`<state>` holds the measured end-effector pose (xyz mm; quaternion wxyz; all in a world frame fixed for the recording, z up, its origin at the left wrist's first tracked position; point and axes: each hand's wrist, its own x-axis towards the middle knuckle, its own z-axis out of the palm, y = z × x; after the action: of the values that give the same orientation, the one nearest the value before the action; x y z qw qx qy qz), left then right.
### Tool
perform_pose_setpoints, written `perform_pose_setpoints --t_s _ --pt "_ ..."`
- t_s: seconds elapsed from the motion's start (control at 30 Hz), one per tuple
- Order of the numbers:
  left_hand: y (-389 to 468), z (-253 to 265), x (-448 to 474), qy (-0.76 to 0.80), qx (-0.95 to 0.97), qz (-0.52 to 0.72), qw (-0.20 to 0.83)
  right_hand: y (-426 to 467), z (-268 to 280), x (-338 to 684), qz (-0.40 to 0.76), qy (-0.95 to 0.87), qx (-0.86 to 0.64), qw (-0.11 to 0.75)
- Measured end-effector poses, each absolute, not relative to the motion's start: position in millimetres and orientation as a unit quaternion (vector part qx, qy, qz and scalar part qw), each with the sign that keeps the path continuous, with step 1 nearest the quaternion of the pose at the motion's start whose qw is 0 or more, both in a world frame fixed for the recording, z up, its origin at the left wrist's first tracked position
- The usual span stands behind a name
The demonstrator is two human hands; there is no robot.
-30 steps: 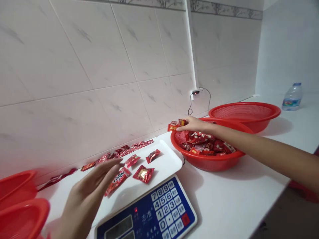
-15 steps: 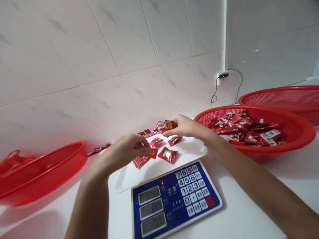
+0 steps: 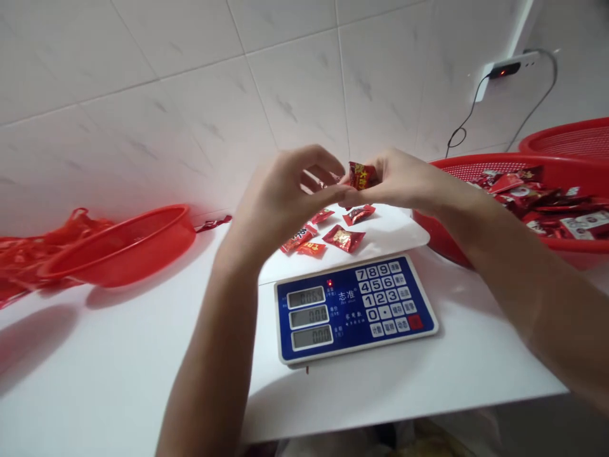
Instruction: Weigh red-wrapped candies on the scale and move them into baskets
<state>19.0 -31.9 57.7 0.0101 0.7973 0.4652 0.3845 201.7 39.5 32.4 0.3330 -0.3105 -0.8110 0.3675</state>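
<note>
My right hand (image 3: 402, 181) is closed round a red candy packet (image 3: 361, 176) with yellow print, above the far part of the white weighing tray (image 3: 394, 235). My left hand (image 3: 285, 193) meets it there, fingers curled and thumb pressed against the right fingertips. Some red shows behind the left fingers, but what they pinch is hidden. Below the hands, several small wrapped candies lie on the tray, among them a red and gold packet (image 3: 343, 238) and an orange-red one (image 3: 311, 249). The blue scale panel (image 3: 356, 304) with its keys and lit displays faces me.
At right stands a red mesh basket (image 3: 457, 166) heaped with red packets, another basket (image 3: 561, 136) behind it. A red basin (image 3: 137, 247) and orange-red bags (image 3: 23, 260) are at left. A plugged-in charger (image 3: 505, 70) hangs on the tiled wall.
My left hand has let go of the small orange-red packet on the tray and moved up to my right hand. The right hand keeps its packet. The camera view has shifted.
</note>
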Motion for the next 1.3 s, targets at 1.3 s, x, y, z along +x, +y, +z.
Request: perform_pose_setpoints --t_s 1.3 --pt "28 -12 6 0.622 0.778 0.059 0.072 49 72 295 0.152 -0.752 -0.385 0.512"
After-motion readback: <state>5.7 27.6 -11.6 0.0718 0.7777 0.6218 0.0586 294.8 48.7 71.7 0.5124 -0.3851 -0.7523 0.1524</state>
